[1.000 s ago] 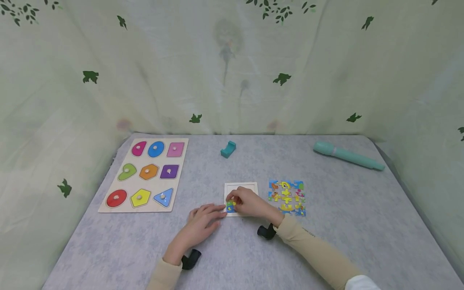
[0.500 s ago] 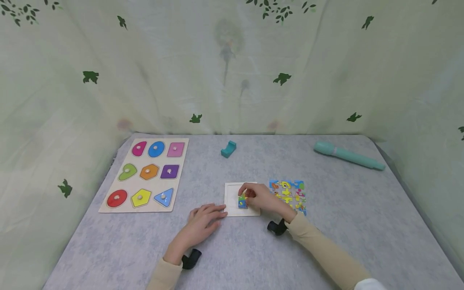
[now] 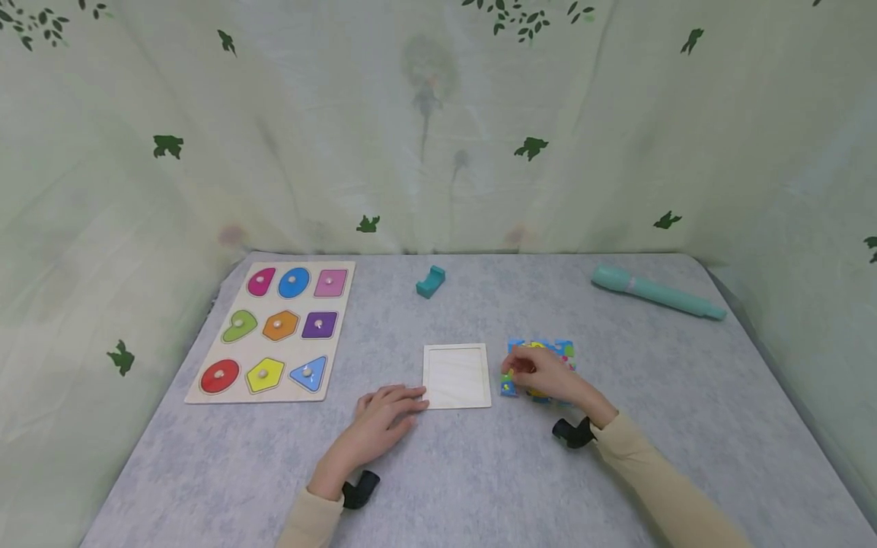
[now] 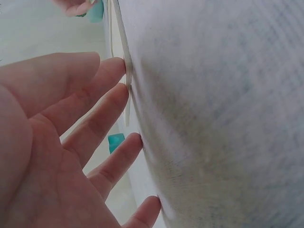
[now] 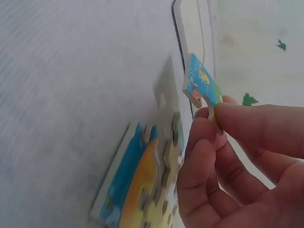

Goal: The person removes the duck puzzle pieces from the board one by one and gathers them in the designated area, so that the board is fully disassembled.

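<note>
A blue, green and yellow jigsaw piece (image 5: 200,80) is pinched between the thumb and fingers of my right hand (image 3: 546,373). In the right wrist view it is held above the table, tilted, beside the loose jigsaw pieces (image 5: 137,183). The right hand partly covers those pieces in the head view. To their left lies a square white puzzle frame (image 3: 457,377) with a bare inside. My left hand (image 3: 380,425) lies at the frame's left edge, fingers spread. Two of its fingertips touch the frame's edge in the left wrist view (image 4: 71,123).
A shape board (image 3: 270,332) with knobbed coloured shapes lies at the left. Behind the frame stands a small teal curved block (image 3: 431,282). A mint-green stick with a thick head (image 3: 658,294) lies at the back right. A leaf-patterned curtain hangs behind the table.
My right hand has lifted the jigsaw piece out of the white frame's lower left corner and carried it right, to the loose pieces. The left hand has stayed at the frame.
</note>
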Motion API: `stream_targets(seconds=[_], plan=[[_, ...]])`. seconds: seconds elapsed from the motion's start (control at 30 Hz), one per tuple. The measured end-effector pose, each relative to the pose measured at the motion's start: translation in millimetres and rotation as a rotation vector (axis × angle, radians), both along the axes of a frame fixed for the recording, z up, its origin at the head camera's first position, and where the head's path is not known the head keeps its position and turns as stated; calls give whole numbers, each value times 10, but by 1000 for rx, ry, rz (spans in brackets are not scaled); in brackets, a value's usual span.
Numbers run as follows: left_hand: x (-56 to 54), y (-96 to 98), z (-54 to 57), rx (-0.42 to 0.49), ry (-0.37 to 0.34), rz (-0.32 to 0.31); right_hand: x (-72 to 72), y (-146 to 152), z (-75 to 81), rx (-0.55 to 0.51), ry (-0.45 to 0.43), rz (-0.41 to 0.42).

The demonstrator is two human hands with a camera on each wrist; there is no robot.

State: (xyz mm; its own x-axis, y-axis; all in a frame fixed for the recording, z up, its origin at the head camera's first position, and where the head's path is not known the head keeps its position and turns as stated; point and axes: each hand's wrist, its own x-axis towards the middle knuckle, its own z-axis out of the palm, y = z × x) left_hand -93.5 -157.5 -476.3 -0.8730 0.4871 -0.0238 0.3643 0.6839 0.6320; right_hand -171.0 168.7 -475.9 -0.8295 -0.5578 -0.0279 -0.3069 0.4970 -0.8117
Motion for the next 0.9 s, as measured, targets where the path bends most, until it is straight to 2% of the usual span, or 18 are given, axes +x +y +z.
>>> stream_targets(seconds=[0.17, 0.73, 0.9], plan=[[1, -2, -4, -3, -7, 3, 46, 59, 10, 20, -11, 18], [-2, -7, -5, 13, 1, 4, 145, -2, -10, 117, 166, -25], [-3, -17, -12, 19, 4, -4, 159, 16, -17, 117, 170, -31]])
